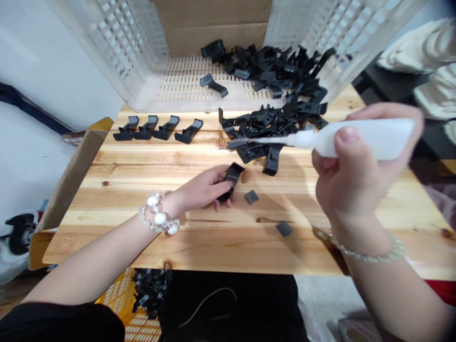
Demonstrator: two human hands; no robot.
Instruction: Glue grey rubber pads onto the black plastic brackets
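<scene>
My left hand [210, 187], with a beaded bracelet at the wrist, grips a curved black plastic clip [233, 175] just over the wooden table. Raised at the right, my right hand [356, 166] is closed around a white squeeze bottle [377, 137]. Its long thin nozzle points left, its tip above and slightly right of the held clip and apart from it. Two small dark grey square pads lie on the wood: one pad [251, 196] just right of the clip, another pad [284, 229] closer to the front edge.
Four-sided and tipped open toward me, a white plastic crate [149, 95] holds many black clips. A loose pile of clips [274, 123] spills onto the table [142, 228]. Several clips [166, 127] stand in a row at left. Below, a yellow basket [142, 327] contains small dark pieces.
</scene>
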